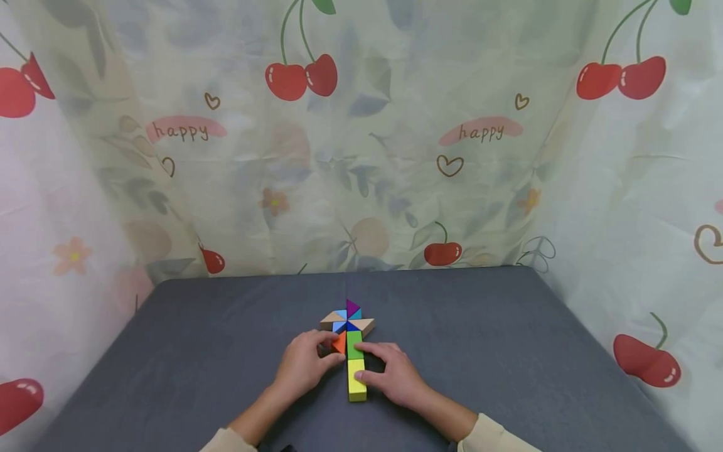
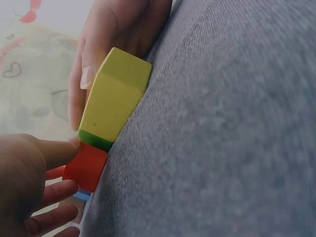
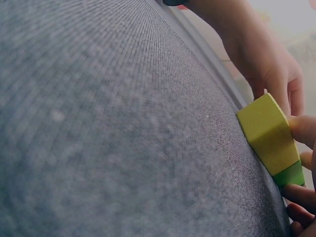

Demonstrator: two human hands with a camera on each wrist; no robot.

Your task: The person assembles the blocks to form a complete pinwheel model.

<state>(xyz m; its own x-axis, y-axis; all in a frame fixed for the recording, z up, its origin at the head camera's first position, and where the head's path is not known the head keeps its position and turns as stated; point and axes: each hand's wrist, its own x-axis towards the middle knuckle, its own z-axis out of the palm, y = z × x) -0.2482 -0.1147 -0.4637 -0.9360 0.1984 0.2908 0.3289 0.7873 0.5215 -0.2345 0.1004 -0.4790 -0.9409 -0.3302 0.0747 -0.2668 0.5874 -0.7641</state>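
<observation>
My left hand pinches an orange triangular block between thumb and index finger; it looks red in the left wrist view. That block sits against the left side of a green block. End to end with the green one, on the near side, lies a yellow block. With thumb on the yellow block and index finger on the green, my right hand touches the row from the right. Beyond them, a purple triangle, blue triangles and wooden-coloured blocks form a pinwheel shape.
All the blocks lie on a dark grey cloth-covered table. A patterned curtain with cherries and hearts stands behind the table and along both sides. A small dark object shows at the bottom edge of the head view.
</observation>
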